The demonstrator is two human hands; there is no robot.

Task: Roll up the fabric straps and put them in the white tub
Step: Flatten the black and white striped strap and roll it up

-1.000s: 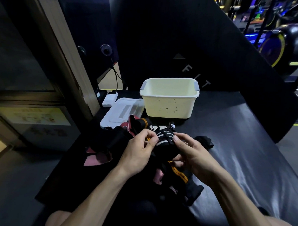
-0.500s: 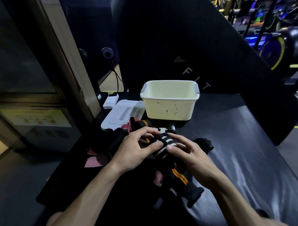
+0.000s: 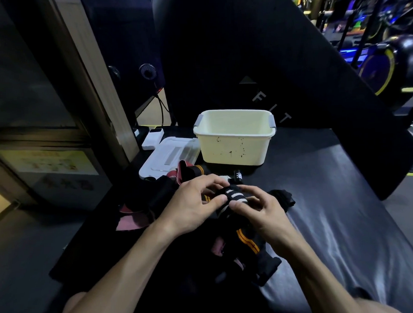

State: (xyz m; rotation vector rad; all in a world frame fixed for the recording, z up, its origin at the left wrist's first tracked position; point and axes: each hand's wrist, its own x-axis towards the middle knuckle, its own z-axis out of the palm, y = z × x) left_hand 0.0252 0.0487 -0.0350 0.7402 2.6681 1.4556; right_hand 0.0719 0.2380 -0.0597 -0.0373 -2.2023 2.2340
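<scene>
The black worktop (image 3: 331,198) lies bare to the right. One white tub (image 3: 234,141) stands beyond the hands, one white lid (image 3: 168,155) just beside it. Loose straps (image 3: 246,241) heap below. Left hand (image 3: 193,208) and right hand (image 3: 261,213) — each grip pinching one striped strap roll (image 3: 232,197).

Dim all round, and the dark bench top (image 3: 343,210) only catches soft streaks of sheen on its right side. The white tub (image 3: 234,147) is the brightest thing here, lit from above, while blue and yellow glows burn at upper right. Wide-angle bending pulls the edges, and the dark strap pile (image 3: 155,200) melts into shadow.
</scene>
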